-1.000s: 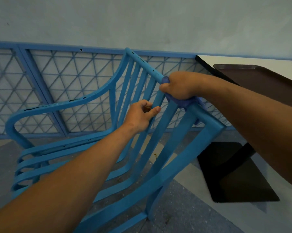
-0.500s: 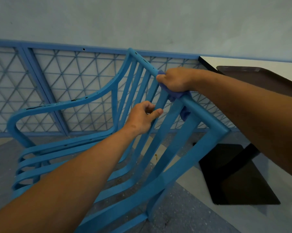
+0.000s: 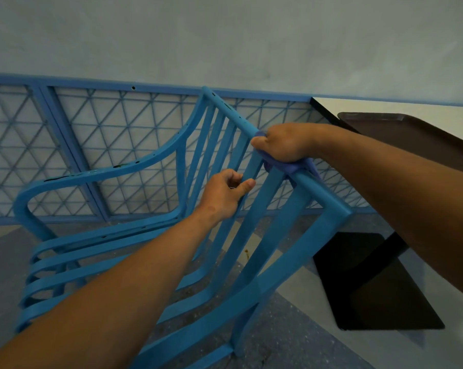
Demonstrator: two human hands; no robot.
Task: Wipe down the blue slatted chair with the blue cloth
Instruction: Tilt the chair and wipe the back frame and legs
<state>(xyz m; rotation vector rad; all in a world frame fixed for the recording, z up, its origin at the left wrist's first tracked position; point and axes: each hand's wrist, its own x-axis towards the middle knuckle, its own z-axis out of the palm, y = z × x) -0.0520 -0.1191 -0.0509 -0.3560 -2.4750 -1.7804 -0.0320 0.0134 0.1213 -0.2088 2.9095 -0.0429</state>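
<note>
- The blue slatted chair [image 3: 150, 251] stands on the speckled floor [image 3: 291, 339], tipped toward the camera, its back nearest, in front of a blue lattice railing [image 3: 97, 145].
- The right hand [image 3: 283, 145] is curled over the chair's top rail [image 3: 233, 113], gripping the blue cloth [image 3: 295, 167] against it.
- The cloth lies bunched under the palm and fingers, wrapped on the rail; a fold shows below the hand and a small edge by the thumb.
- The left hand [image 3: 225, 193] grips one back slat [image 3: 251, 166] just below the top rail, fingers closed round it, thumb along its front.
- The two hands are near each other, not touching.
- To the right a table [image 3: 385, 106] carries a brown tray [image 3: 425, 137].
</note>
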